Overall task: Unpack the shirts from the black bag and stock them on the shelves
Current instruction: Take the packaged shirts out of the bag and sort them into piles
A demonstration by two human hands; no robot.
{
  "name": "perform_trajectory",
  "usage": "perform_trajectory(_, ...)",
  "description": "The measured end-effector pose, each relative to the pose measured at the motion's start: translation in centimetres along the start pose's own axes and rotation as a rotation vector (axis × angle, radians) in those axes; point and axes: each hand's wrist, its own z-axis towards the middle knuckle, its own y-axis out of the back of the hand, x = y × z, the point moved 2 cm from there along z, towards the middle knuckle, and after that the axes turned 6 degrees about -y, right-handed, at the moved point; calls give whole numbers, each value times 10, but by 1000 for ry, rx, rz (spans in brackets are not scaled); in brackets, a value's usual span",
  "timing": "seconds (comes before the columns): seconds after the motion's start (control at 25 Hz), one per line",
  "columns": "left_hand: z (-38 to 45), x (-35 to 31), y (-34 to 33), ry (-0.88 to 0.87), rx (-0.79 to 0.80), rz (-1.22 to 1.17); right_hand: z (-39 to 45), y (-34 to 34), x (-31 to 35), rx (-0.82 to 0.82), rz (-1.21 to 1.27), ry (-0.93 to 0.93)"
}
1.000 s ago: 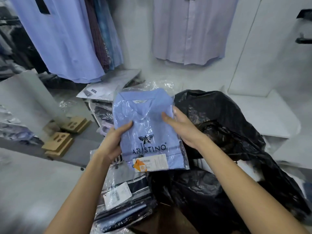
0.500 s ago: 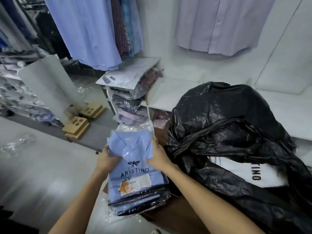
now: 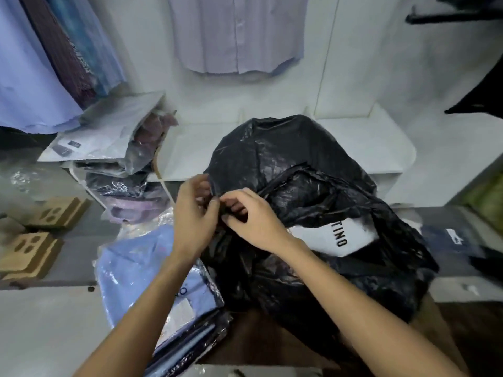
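A large crumpled black bag (image 3: 313,186) lies in the middle, partly over a white shelf (image 3: 386,142). A white packet printed with black letters (image 3: 337,235) shows through a gap in it. My left hand (image 3: 194,213) and my right hand (image 3: 250,216) meet at the bag's left edge, and both pinch the black plastic there. A light blue packaged shirt (image 3: 141,268) lies on top of a low stack of wrapped shirts at the lower left, under my left forearm.
Another stack of packaged shirts (image 3: 119,164) stands at the left behind the blue one. Shirts hang on the wall above (image 3: 236,34). Cardboard blocks (image 3: 30,254) lie on the floor at the far left. Dark packaged items (image 3: 457,240) sit at the right.
Both hands have let go of the light blue shirt, which now rests on the low stack. They moved right and up to the black bag's edge and took hold of the plastic.
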Motion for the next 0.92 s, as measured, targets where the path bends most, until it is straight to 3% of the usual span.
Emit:
perform_trajectory(0.12,-1,-43,-68,-183,215,-85,-30,78,-34,-44,-220,-105)
perform_trajectory(0.28,-24,-79,-174,-372,892,-39,-97,146,-98,123,-489,-456)
perform_trajectory(0.36,-18,-84,-218,-443,1097,152,-127,160,-117,238,-433,-604)
perform_trajectory(0.44,6,-95,-250,-515,1131,306,-151,170,-126,278,-354,-697)
perform_trajectory(0.56,62,-117,-277,-563,1063,540,-170,172,-137,237,-340,-717)
perform_trajectory(0.64,87,-132,-274,-530,1104,632,-170,168,-141,212,-317,-718)
perform_trajectory(0.72,84,-143,-269,-607,1151,687,-157,166,-144,171,-346,-716)
perform_trajectory(0.84,35,-126,-269,-818,1202,961,-130,166,-150,-30,-503,-740)
perform_trajectory(0.92,21,-108,-268,-804,1182,1000,-118,167,-153,-193,-583,-723)
